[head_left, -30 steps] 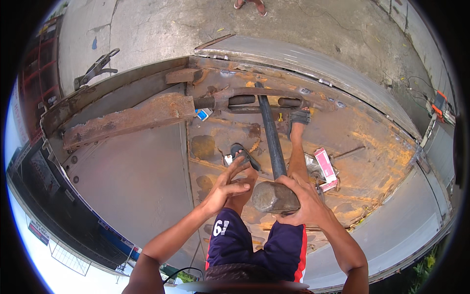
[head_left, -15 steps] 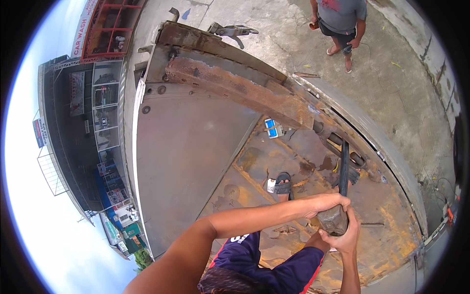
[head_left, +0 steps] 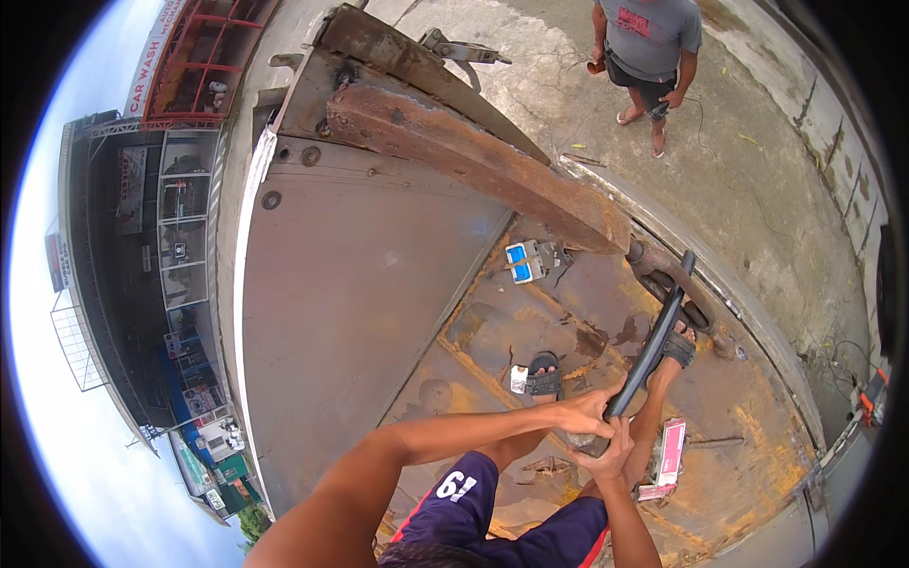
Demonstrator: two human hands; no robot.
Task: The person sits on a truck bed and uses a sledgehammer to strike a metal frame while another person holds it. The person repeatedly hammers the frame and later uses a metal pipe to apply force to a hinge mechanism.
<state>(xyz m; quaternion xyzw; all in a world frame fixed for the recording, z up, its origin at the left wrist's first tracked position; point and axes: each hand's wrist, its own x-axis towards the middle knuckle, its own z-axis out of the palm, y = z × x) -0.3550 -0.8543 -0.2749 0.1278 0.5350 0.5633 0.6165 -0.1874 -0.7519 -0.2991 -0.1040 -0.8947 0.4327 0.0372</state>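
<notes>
A long black metal bar (head_left: 658, 333) leans from my hands down to a rusty fitting (head_left: 668, 279) at the edge of the rusty metal deck (head_left: 492, 322). My left hand (head_left: 584, 410) grips the bar near its upper end. Just below it, my right hand (head_left: 614, 452) wraps the same bar. Both my feet stand on the deck in dark sandals, one (head_left: 543, 375) on the left and one (head_left: 678, 347) beside the bar. My legs wear dark blue shorts (head_left: 473, 497).
A rusty steel beam (head_left: 473, 156) crosses the deck diagonally. A small blue and white box (head_left: 524, 260) lies near it, and a pink and white package (head_left: 668, 452) lies by my right foot. Another person (head_left: 650, 47) stands on the concrete ground beyond. Buildings show at the left.
My view has swung left and tilted. Both hands stay on the bar, which now leans further away toward the fitting. The person on the ground has come fully into view.
</notes>
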